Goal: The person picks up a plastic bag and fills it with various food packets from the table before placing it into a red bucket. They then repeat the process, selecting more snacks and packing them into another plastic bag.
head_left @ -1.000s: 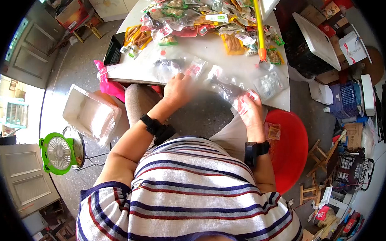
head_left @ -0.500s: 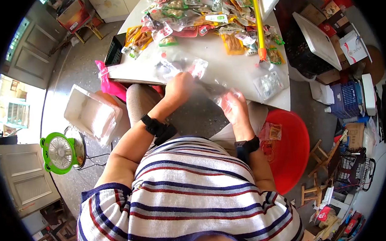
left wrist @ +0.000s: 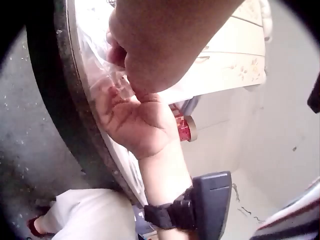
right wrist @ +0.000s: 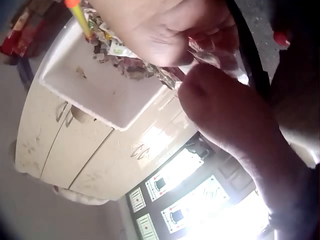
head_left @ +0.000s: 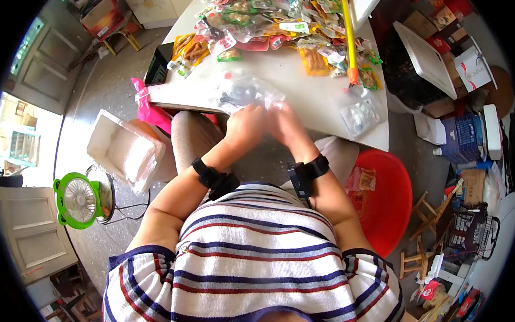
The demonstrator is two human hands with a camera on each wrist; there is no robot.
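At the table's front edge the left hand (head_left: 248, 126) and right hand (head_left: 284, 123) are side by side, fingertips close together. Curled fingers of the left hand grip the near end of a clear plastic packet (head_left: 236, 96) with dark contents, which lies over the tabletop. The right hand pinches clear plastic beside it; most of that piece is hidden behind the hands. In the left wrist view, crinkled clear film (left wrist: 122, 82) shows between the two hands. The right wrist view has reddish print on the plastic (right wrist: 212, 50) between them.
Several colourful food packets (head_left: 252, 19) are heaped at the table's back, with a yellow pole (head_left: 349, 38) across them. Another clear packet (head_left: 360, 116) lies at the table's right edge. A red tub (head_left: 384, 202) stands right, a white foam box (head_left: 118, 146) left.
The right hand has moved left from above the red tub's side to beside the left hand, bringing a clear packet with it. The left hand has stayed nearly in place, gripping its packet.
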